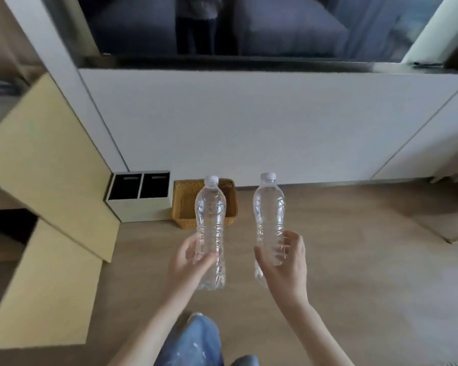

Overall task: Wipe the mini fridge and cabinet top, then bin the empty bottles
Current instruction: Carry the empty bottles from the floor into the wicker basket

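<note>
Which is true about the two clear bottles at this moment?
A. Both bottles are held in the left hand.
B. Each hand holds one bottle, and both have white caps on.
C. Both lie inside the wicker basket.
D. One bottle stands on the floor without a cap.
B: the left hand grips the left bottle and the right hand grips the right bottle, each capped in white, above the floor before the basket.

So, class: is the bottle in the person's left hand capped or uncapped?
Capped. The left bottle, held in the left hand, has a white cap seated on its neck.
</note>
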`<move>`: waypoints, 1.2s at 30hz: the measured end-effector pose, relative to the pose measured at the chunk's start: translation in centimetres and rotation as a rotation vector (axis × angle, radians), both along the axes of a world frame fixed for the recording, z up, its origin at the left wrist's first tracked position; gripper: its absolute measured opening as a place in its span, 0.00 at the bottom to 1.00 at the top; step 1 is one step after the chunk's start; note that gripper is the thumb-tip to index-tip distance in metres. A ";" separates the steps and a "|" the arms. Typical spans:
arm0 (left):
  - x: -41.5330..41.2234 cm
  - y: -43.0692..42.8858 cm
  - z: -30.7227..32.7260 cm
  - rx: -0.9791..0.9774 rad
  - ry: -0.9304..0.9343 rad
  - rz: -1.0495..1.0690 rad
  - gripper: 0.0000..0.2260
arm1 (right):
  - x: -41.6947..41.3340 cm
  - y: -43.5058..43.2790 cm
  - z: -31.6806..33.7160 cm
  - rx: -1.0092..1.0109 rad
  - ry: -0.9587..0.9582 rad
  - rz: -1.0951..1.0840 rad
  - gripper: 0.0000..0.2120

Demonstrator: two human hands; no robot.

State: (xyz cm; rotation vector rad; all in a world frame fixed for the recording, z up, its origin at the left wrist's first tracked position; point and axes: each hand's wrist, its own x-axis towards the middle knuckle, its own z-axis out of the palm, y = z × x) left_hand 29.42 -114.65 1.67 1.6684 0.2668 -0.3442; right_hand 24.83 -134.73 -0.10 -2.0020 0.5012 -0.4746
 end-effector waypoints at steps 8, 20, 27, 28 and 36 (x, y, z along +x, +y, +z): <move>10.8 4.1 -2.6 -0.013 0.042 0.241 0.24 | 14.2 3.0 -2.4 0.007 0.003 0.200 0.26; 30.1 6.8 -3.5 0.058 0.091 0.176 0.23 | 33.8 4.6 -3.7 0.033 0.058 0.277 0.25; 39.9 4.1 -11.0 0.163 0.132 0.209 0.25 | 44.5 2.6 -11.4 0.100 0.164 0.294 0.24; 41.3 3.5 -12.4 0.153 0.138 0.216 0.26 | 46.0 2.3 -13.0 0.101 0.176 0.301 0.24; 51.7 -0.6 -25.9 0.198 0.212 0.283 0.25 | 56.5 0.4 -26.7 0.064 0.256 0.318 0.26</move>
